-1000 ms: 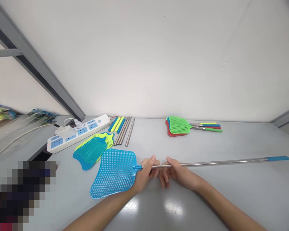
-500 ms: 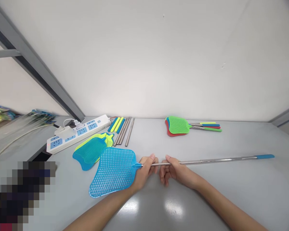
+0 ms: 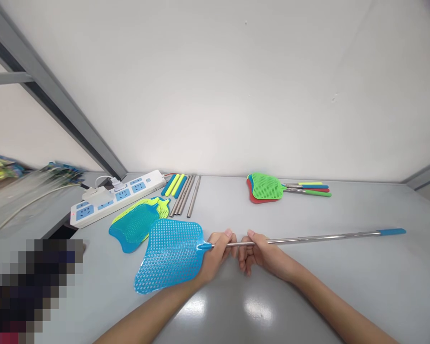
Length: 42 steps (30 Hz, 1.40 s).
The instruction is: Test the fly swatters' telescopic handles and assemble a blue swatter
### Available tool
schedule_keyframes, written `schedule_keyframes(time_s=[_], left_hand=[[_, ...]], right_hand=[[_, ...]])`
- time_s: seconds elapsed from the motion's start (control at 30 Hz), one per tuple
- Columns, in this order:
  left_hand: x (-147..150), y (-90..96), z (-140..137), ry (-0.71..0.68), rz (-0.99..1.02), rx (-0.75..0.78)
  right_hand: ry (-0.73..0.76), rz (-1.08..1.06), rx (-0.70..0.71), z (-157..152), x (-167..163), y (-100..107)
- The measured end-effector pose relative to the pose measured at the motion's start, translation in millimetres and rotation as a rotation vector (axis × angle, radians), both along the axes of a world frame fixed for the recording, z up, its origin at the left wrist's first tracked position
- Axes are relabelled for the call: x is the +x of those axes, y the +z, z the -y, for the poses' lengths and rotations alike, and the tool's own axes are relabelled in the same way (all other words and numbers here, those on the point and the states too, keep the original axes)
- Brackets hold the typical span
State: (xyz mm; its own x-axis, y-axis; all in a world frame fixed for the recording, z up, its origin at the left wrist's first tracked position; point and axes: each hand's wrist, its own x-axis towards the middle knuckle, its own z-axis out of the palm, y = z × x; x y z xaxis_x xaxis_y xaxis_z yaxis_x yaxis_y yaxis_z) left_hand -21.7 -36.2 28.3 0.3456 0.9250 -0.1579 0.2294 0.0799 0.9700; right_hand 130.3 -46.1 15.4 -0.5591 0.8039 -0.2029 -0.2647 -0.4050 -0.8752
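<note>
A blue fly swatter (image 3: 172, 255) with an extended metal rod lies across in front of me, its perforated head to the left and its blue grip at the far right. My left hand (image 3: 218, 249) is closed round the rod just beside the head. A short way to the right, my right hand (image 3: 258, 251) pinches the same rod between thumb and fingers, its lower fingers loosely curled. Behind the swatter's head, loose blue and yellow swatter heads (image 3: 134, 227) overlap on the table.
Blue and yellow grip sleeves (image 3: 174, 185) and several metal rods (image 3: 186, 198) lie near the wall. A white power strip (image 3: 116, 198) stands at left. Assembled swatters (image 3: 268, 186) are stacked at back right. Bagged items (image 3: 39, 181) lie far left on the grey table (image 3: 361, 272).
Both hands keep their hold on the blue fly swatter, which has barely moved. The whole view has shifted very slightly.
</note>
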Motion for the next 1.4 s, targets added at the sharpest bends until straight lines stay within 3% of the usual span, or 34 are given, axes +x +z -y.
schedule_keyframes(time_s=[0.2,0.6,0.77,1.03,1.4], left_hand=[[-2,-6.1,-3,-0.036,0.037,0.046],[-7,-17.5,-4,0.049,0.24,0.109],[-5,-13.7,-2,0.119,0.132,0.101],[-3,-1.8,1,-0.116,0.112,-0.031],[2,-6.3,5,-0.268,0.274,-0.102]], right_hand=[[-0.076,0.026,0.029,1,-2,6],[-0.159,0.085,0.117,1,-1,3],[-0.213,0.117,0.157,1,-2,4],[-0.126,0.274,0.253,3,3,10],[-0.091,0.186,0.201,1,5,7]])
